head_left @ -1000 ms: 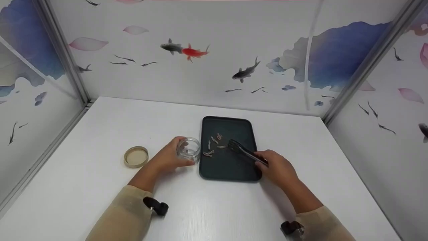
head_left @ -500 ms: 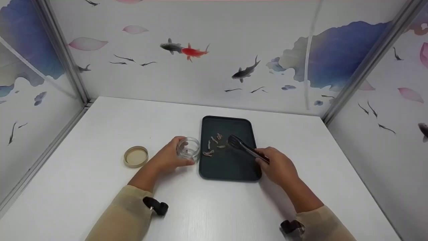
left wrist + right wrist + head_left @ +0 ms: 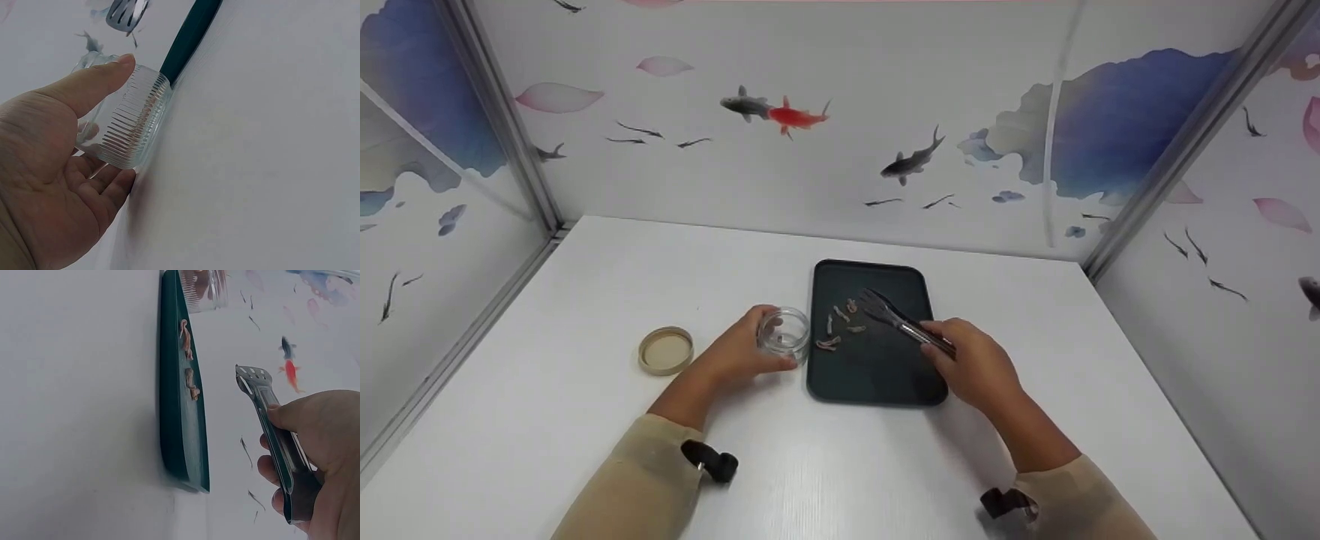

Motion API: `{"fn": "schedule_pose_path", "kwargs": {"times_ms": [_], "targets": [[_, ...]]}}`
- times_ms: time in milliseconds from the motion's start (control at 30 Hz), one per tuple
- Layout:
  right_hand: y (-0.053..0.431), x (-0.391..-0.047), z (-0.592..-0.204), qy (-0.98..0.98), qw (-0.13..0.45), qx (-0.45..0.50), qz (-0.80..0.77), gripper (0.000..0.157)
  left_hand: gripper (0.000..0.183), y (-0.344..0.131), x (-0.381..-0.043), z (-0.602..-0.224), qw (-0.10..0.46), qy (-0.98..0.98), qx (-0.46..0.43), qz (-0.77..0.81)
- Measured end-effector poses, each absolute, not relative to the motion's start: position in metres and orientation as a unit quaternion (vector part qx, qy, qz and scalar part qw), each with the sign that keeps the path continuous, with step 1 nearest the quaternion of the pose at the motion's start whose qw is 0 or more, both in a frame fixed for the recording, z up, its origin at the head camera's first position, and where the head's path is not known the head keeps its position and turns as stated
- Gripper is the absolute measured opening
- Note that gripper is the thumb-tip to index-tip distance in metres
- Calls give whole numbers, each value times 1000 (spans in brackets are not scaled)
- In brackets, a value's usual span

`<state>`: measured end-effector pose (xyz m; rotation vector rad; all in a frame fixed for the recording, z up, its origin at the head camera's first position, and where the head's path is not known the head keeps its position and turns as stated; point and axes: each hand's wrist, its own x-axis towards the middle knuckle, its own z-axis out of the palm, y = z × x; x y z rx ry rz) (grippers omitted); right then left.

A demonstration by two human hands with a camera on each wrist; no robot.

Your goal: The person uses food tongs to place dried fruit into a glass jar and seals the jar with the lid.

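My left hand (image 3: 746,349) grips a clear glass jar (image 3: 785,346) beside the tray's left edge, thumb on the near side. The jar's mouth is uncovered, and brownish streaks show through its ribbed wall (image 3: 135,121) in the left wrist view. In my right hand (image 3: 976,365) is a pair of slotted metal tongs (image 3: 904,324), held above the dark green tray (image 3: 877,379). A small brownish bit shows at the tongs' tips (image 3: 127,19) in the left wrist view. Several small, shrivelled brownish pieces (image 3: 829,343) lie on the tray's left half.
A gold-coloured round lid (image 3: 665,352) lies on the white table (image 3: 825,465), left of the jar. White panels (image 3: 840,187) printed with fish and petals stand behind the table and at both sides, joined by metal posts (image 3: 1177,142).
My right hand has lifted the tongs from beside a piece on the tray and moved them slightly away from me and to the left. My left hand and the jar stay put.
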<state>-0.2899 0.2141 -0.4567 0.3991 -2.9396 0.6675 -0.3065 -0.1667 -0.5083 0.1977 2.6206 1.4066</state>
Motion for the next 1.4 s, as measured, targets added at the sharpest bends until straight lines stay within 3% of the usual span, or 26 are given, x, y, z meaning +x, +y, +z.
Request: {"fn": "schedule_pose_path", "kwargs": {"times_ms": [1400], "targets": [[130, -276, -447, -948, 65, 210, 231, 39, 104, -165, -306, -508, 77, 881, 62, 462]]}}
